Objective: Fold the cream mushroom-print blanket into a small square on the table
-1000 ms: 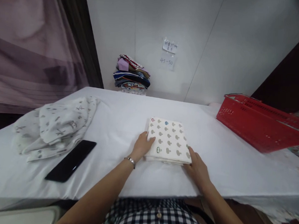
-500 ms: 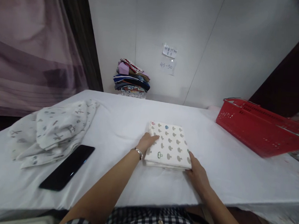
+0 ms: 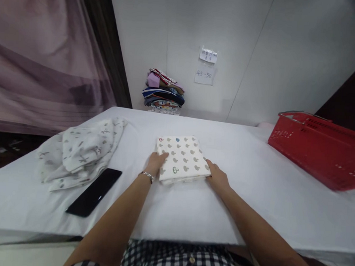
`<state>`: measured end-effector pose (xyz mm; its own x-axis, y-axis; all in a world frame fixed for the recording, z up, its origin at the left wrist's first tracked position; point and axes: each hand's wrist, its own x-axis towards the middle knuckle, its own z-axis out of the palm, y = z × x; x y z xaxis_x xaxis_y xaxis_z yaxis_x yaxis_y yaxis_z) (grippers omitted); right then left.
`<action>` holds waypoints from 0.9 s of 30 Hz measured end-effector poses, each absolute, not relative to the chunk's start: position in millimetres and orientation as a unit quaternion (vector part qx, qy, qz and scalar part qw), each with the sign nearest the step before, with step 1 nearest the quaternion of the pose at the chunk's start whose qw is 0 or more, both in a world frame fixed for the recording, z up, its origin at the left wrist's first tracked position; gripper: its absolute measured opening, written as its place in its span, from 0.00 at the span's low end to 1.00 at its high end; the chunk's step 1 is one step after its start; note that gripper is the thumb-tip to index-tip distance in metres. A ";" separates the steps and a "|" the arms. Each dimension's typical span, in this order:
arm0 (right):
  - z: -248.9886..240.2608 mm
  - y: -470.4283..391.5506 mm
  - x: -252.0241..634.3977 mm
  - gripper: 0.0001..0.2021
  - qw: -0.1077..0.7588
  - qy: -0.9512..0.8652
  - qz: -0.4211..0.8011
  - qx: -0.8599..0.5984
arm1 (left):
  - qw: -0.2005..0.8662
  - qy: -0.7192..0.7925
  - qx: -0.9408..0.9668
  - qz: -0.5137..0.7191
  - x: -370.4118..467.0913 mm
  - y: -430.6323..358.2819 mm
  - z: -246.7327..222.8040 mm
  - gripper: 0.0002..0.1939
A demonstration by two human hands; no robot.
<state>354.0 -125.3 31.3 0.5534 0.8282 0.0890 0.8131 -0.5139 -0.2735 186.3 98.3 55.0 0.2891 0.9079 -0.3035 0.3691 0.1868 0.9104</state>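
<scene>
A white cloth with a mushroom print [image 3: 183, 157] lies folded into a neat rectangle near the middle of the table. My left hand [image 3: 156, 163] grips its left edge, thumb on top and the other fingers hidden at the side. At the cloth's right front corner, my right hand [image 3: 217, 177] holds the edge, its fingertips partly hidden under or behind the fabric. A bracelet circles my left wrist.
On the white-covered table [image 3: 171, 217], a crumpled patterned cloth [image 3: 85, 149] lies at left, beside a black phone [image 3: 94, 192]. A red basket [image 3: 319, 149] stands at right. Folded fabrics [image 3: 164, 90] are stacked by the wall, near paper notes [image 3: 204, 75].
Both hands and the folded cloth have shifted left and slightly away from me, and the cloth has turned a little. The camera view has shifted too.
</scene>
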 end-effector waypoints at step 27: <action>46.5 -122.5 371.0 0.29 0.344 -0.420 0.185 -0.819 | 0.606 0.483 0.573 0.267 167.1 78.2 32.0 0.44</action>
